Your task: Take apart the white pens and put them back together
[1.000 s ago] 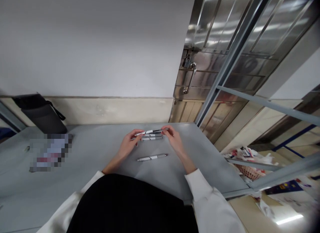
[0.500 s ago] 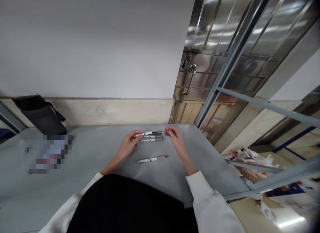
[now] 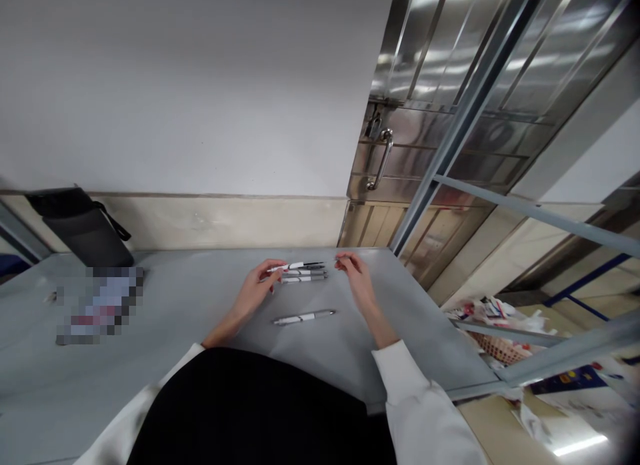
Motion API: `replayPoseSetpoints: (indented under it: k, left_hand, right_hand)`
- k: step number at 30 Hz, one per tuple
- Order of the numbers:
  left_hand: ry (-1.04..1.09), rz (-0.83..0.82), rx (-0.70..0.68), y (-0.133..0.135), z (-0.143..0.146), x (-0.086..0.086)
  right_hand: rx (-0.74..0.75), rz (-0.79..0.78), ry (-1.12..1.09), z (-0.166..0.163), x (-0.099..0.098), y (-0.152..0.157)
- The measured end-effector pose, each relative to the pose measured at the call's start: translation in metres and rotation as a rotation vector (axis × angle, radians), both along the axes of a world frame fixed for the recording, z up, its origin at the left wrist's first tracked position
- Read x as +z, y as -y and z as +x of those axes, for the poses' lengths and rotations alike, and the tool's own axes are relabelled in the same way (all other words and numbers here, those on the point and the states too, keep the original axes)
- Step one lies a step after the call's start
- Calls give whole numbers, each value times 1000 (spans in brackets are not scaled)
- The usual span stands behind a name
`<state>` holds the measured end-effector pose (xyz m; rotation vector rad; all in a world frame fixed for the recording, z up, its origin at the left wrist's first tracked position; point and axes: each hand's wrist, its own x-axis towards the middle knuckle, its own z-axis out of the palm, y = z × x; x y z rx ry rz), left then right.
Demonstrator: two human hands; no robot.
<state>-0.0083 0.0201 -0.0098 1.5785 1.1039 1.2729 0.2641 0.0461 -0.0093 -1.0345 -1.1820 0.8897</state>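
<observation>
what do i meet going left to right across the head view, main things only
Dark grey pouch with a black top, bare left hand, separate white-and-grey pen nearest the person, bare right hand, pink lattice basket.

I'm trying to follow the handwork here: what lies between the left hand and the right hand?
In the head view, the held pen extends from the left hand toward the right hand, stopping short; more pens lie just nearer the wearer.

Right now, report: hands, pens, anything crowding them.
Left hand holding slim white pen, dark thin end bared. Right hand apart, grip contents unclear. Slim white-grey pens close alongside; single white-grey pen nearer the body.
</observation>
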Motion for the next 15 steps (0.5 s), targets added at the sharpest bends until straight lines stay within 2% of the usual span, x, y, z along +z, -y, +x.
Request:
replayPoseSetpoints:
  k: [3, 8, 15]
  left_hand:
    - [13, -3, -10, 1, 0, 2]
    - [18, -13, 1, 1, 1, 4]
    - [3, -27, -19, 2, 2, 4]
  right_hand:
    - [-54, -2, -66, 2, -3, -2]
    - [-37, -23, -149, 0, -4, -2]
    - [-1, -36, -79, -3, -3, -1]
